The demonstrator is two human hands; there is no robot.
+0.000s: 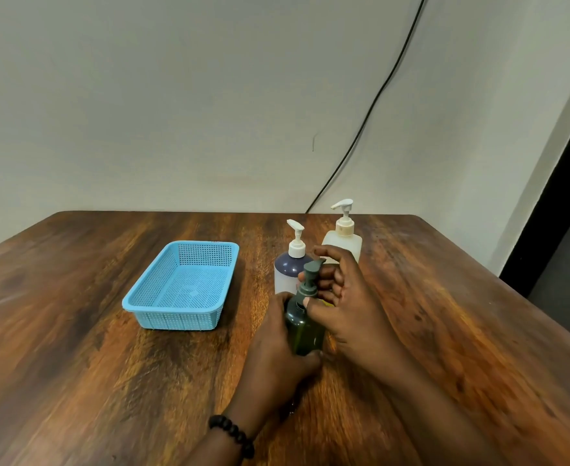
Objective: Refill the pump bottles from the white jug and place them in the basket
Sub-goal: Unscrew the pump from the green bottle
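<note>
On the table (75, 331), just nearer than centre, the green pump bottle (305, 327) stands upright with its long axis vertical and both hands on it. The left hand (277, 344) wraps the body from the nine o'clock side, fingers curled round it. The right hand (339, 297) comes in from three o'clock, thumb against the collar below the pump head (312, 269) and fingers loosely curled about the head; how firmly they pinch it I cannot tell, as the frame is blurred there. My reading is that the pump is about to be unscrewed, so the turn must run about that vertical axis, right hand twisting while the left hand holds the body steady.

At twelve o'clock from the hands, just beside them, stand a bottle with a dark upper body and white pump (292, 264) and, further toward one o'clock, a cream bottle (342, 240). The blue basket (149, 306) sits at about ten o'clock, well apart, with nothing in it. No white jug shows in view.
</note>
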